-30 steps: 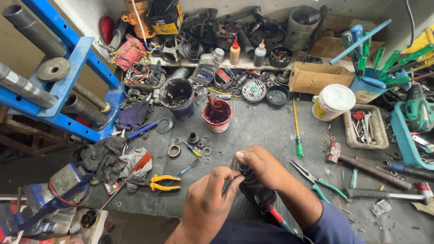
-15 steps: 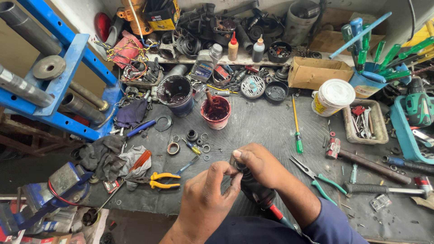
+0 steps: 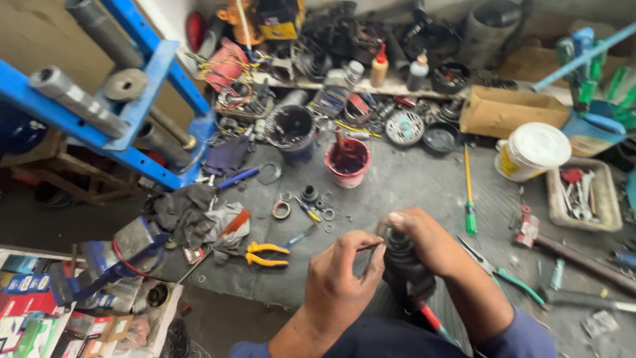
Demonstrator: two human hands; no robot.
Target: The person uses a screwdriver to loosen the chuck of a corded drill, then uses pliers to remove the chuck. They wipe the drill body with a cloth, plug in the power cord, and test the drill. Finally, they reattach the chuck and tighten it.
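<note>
While R hand (image 3: 424, 242) grips black part (image 3: 404, 265), L fingers (image 3: 361, 248) touching top.

Even, soft daylight; slight motion blur, edges bowed.

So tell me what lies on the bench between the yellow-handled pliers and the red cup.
In the head view, between the yellow-handled pliers and the red cup lie loose metal rings and washers, a small black bushing and a small blue-and-yellow tool.
</note>
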